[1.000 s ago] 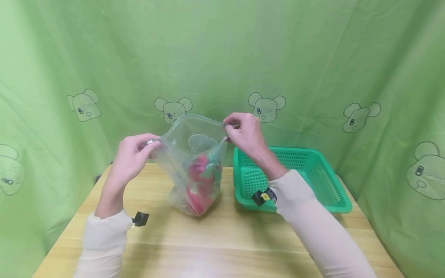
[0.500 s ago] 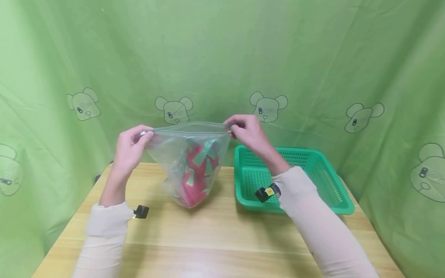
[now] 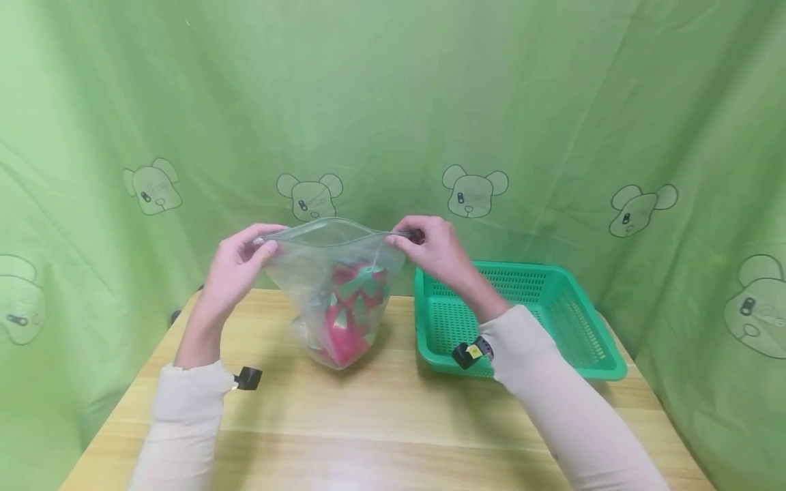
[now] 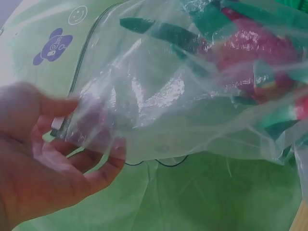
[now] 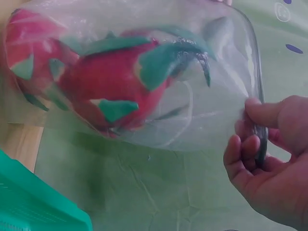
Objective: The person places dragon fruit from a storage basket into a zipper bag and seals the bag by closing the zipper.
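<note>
A clear zip bag [image 3: 295, 273] hangs upright between my hands, its mouth gaping slightly in the middle. Red dragon fruits [image 5: 115, 82] with green scales lie low inside it, blurred by the plastic. My left hand [image 3: 230, 266] pinches the left end of the zip rim, where a small white slider [image 4: 57, 123] shows beside the thumb. At the opposite end, my right hand [image 3: 436, 249] grips the rim between thumb and curled fingers. Whether the bag's bottom touches the table cannot be told.
A green perforated plastic basket [image 3: 522, 372] stands on the right of the wooden table [image 3: 368, 416], partly under my right forearm. Behind the table hangs a green curtain [image 3: 393, 102] printed with mouse heads.
The bag's mouth went from wide open to nearly flat, then parted slightly again. The bag rose a little at first, and the left hand moved slightly inward lately.
</note>
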Available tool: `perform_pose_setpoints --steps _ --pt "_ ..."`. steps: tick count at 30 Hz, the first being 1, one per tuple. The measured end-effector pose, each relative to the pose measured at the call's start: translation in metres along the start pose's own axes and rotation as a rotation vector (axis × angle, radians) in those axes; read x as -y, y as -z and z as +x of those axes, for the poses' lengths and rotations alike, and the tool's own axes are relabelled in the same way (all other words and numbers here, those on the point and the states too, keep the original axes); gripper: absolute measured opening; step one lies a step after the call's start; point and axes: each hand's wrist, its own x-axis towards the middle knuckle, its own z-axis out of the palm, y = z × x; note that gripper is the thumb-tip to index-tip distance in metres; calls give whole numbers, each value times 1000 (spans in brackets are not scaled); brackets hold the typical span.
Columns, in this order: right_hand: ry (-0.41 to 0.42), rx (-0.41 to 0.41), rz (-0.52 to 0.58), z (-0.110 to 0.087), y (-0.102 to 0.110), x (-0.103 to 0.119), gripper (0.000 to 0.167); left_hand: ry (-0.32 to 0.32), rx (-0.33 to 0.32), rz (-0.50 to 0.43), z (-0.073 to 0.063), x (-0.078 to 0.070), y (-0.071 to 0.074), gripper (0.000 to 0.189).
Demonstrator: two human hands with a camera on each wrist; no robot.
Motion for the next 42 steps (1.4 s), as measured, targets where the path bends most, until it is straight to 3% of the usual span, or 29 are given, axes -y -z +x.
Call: perform_pose_setpoints --steps 3,5,11,15,26,34,42 --pt "-8 -25 -3 -1 -4 -1 13 -12 51 30 0 1 -1 30" --pt "4 -24 -1 -2 -5 -1 13 -19 40 46 0 2 -1 28" --pt "44 -43 -1 -3 -4 3 13 -54 -131 70 3 2 -1 19" --pt "20 -75 -8 -5 -3 4 16 -48 -184 81 4 -1 -4 19" --pt "29 -158 -1 -1 -7 11 16 -81 -166 127 12 -5 -11 18" --pt "23 -214 34 8 -9 8 15 -60 -230 107 19 -9 -10 18" --pt "14 -195 28 15 -12 15 18 -70 -219 170 30 -10 -13 17"
